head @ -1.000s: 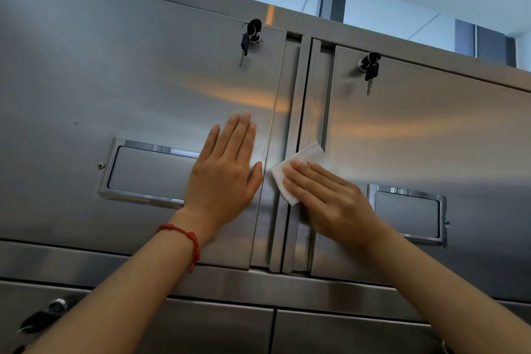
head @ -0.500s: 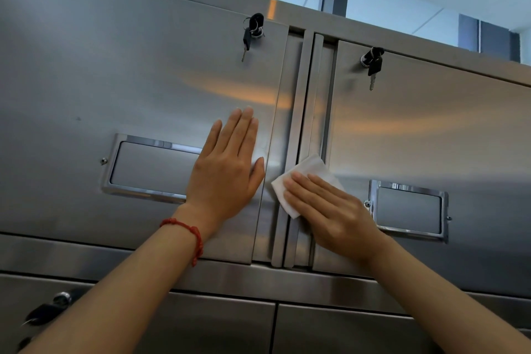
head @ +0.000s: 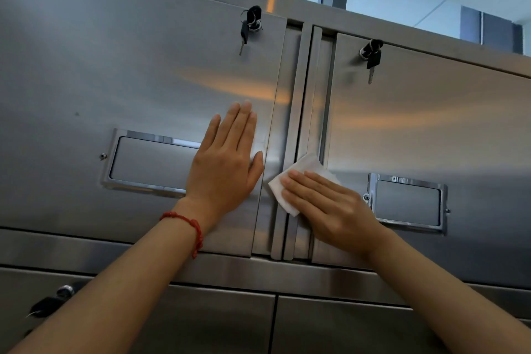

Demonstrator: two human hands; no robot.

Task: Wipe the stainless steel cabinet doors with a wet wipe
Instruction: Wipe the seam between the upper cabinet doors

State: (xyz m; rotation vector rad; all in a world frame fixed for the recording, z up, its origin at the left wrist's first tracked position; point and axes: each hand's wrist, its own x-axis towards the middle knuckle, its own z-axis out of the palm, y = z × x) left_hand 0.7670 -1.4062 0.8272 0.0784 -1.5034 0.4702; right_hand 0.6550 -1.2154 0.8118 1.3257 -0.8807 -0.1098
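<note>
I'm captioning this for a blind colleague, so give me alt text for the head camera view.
A right hand presses a white wet wipe flat against the seam between two stainless steel cabinet doors, while the left hand, a red bracelet at its wrist, rests flat on the left door. Keys hang in each door's lock.

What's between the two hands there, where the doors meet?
In the head view, the left hand lies flat on the left door; the right hand presses the wipe. Between them run only the doors' vertical steel edge strips.
</note>
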